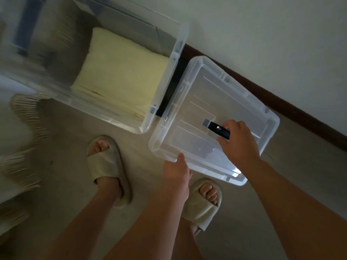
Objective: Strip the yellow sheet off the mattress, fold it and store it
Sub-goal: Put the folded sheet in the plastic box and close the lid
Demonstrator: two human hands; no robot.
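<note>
We judge the task nearly done: the folded pale-yellow sheet lies in the clear plastic storage bin on the floor. Our left hand pinches the clear plastic lid by its rim, and our right hand curls its fingers round the lid's black handle. Only the closing seems left.

A single view, from the camera worn on your head. It looks steeply down and a little forward, rolled so that the wall's dark baseboard crosses the frame diagonally from upper middle to the right edge. The wide lens takes in much of the floor. It sits close: your forearms enter from the bottom edge, your left hand and right hand meet the clear lid right of centre, and your sandals show below. The open storage bin fills the upper left, smeared by blur.
</note>
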